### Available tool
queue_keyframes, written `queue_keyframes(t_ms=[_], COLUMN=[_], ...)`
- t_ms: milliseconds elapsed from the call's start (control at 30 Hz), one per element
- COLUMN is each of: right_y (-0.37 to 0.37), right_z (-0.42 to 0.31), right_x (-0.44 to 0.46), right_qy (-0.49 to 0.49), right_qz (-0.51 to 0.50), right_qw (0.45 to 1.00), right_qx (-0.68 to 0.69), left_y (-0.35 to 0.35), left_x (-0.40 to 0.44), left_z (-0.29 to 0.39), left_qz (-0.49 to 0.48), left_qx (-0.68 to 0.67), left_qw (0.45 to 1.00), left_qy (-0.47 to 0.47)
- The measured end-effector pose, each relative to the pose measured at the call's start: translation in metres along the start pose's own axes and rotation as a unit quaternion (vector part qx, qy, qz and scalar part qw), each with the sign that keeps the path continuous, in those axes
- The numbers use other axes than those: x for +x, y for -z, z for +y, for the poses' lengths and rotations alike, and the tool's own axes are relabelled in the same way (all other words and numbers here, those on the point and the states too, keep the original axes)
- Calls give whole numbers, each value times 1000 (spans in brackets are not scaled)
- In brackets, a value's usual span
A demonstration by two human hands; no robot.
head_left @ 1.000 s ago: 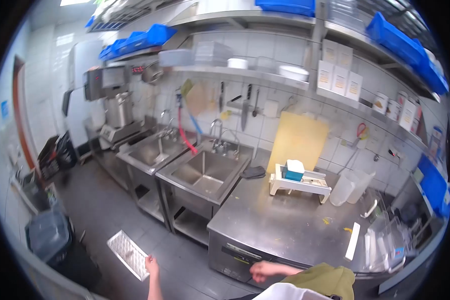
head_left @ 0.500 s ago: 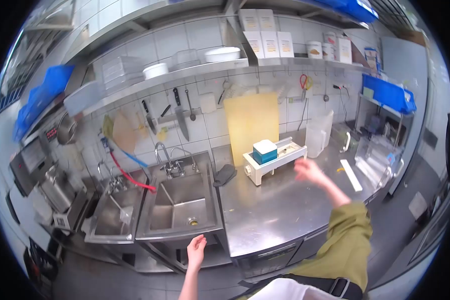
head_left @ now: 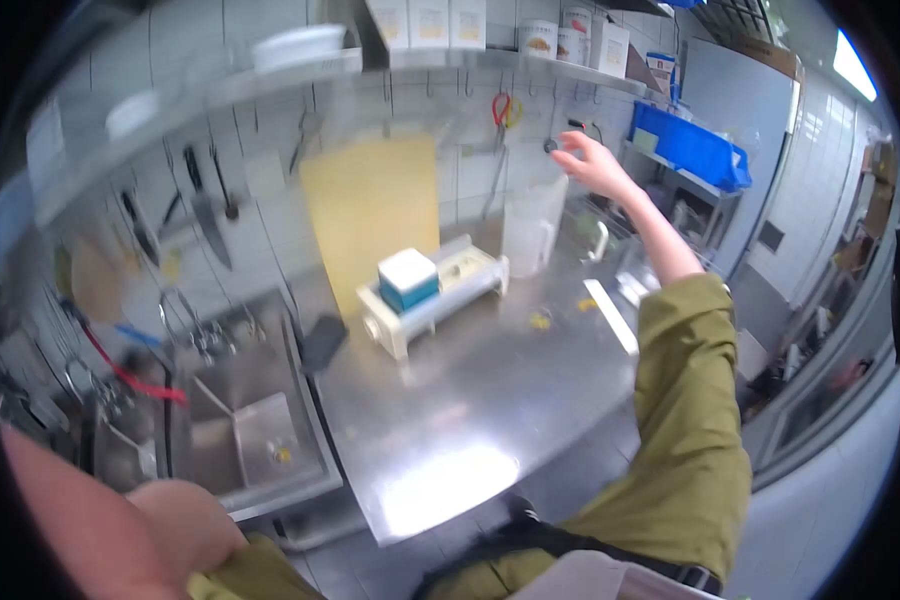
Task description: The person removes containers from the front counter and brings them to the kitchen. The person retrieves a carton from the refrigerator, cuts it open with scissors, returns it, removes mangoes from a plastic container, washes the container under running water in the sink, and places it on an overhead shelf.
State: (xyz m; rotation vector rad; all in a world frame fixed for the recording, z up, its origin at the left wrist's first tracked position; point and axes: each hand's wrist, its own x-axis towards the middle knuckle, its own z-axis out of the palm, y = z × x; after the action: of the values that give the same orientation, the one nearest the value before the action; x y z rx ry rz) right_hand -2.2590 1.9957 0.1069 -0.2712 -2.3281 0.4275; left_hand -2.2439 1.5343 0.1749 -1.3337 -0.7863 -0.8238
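Note:
My right hand (head_left: 592, 165) is raised in front of the tiled wall, thumb and fingers apart, holding nothing I can see. Just left of its fingertips in the view, a dark round utensil (head_left: 550, 146) hangs on the wall behind. My bent left arm (head_left: 185, 530) fills the lower left, close to the camera; its hand is out of view. On the steel counter (head_left: 490, 400) stands a cream-coloured slicer (head_left: 450, 300) with a white-and-teal block (head_left: 408, 279) on top. A clear pitcher (head_left: 528, 232) stands behind its right end.
A yellow cutting board (head_left: 370, 210) leans on the wall. A white strip (head_left: 610, 315) and yellow scraps (head_left: 540, 320) lie on the counter. Sinks (head_left: 255, 430) are at left. A blue bin (head_left: 690, 150) sits on a rack at right, and shelves (head_left: 570, 65) run above.
The view has swung right. My right hand has risen from beside the slicer to wall height. My left arm has folded up close to the camera, taking its hand out of view.

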Motion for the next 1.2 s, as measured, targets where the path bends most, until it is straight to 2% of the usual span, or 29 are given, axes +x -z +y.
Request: queue_keyframes(t_ms=[67, 200, 333, 433, 600, 667, 733, 833, 933, 1033, 1100, 1133, 1167, 1200], right_y=[22, 69, 95, 91, 76, 77, 89, 98, 96, 81, 82, 81, 82, 84], right_z=[63, 167, 255, 304, 353, 374, 370, 373, 397, 375, 355, 342, 332, 325], right_x=[45, 142, 237, 285, 350, 379, 386, 392, 395, 356, 344, 329, 312, 292], right_qy=[43, 9, -53, -138, -149, -181, -244, -243, -145, -70, 35, 97, 158, 173], right_qz=[89, 269, 335, 365, 384, 424, 362, 305, 394, 488, 544, 557, 568, 552], right_qw=[991, 958, 937, 921, 911, 886, 898, 921, 907, 869, 838, 823, 802, 805], right_qx=[-91, -95, -82, 0, -14, -43, -46, 1, -12, -39, 10, 54, 92, 127], left_y=[-64, -201, -307, -366, -422, -433, -439, -443, -442, -431, -417, -403, -389, -392], left_x=[-8, -18, -19, -27, -52, -66, -79, -93, -100, -96, -97, -114, -131, -147], left_z=[-13, -55, -99, -116, -132, -135, -137, -136, -131, -127, -118, -109, -100, -100], left_qz=[6, 31, 60, 54, 80, 80, 80, 101, 129, 180, 205, 125, 41, -37], left_qx=[12, 40, 53, 44, 30, 23, 11, -8, -36, -84, -138, -168, -176, -74], left_qw=[999, 997, 993, 993, 989, 989, 990, 986, 981, 969, 961, 978, 972, 971], left_qy=[-33, -64, -81, -92, -119, -122, -118, -133, -140, -150, -126, 13, 153, 225])
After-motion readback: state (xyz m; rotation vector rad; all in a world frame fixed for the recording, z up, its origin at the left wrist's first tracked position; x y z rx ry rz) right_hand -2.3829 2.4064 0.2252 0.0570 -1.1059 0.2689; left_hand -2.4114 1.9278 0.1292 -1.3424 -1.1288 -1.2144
